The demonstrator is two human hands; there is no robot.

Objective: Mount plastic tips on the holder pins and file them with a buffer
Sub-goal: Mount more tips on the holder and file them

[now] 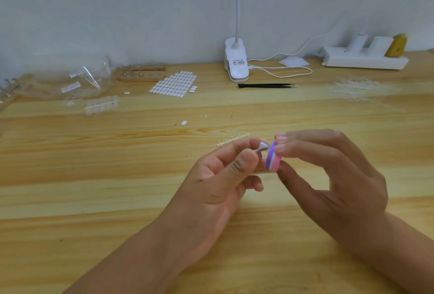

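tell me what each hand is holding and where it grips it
The left hand pinches the metal pin by its stem. The right hand pinches the pink and purple buffer by its two ends.

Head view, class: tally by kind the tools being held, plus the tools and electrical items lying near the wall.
Silver metal holder pin: 1
Pink and purple buffer block: 1
Black tweezers: 1
White clip lamp: 1
White power strip: 1
Total: 5
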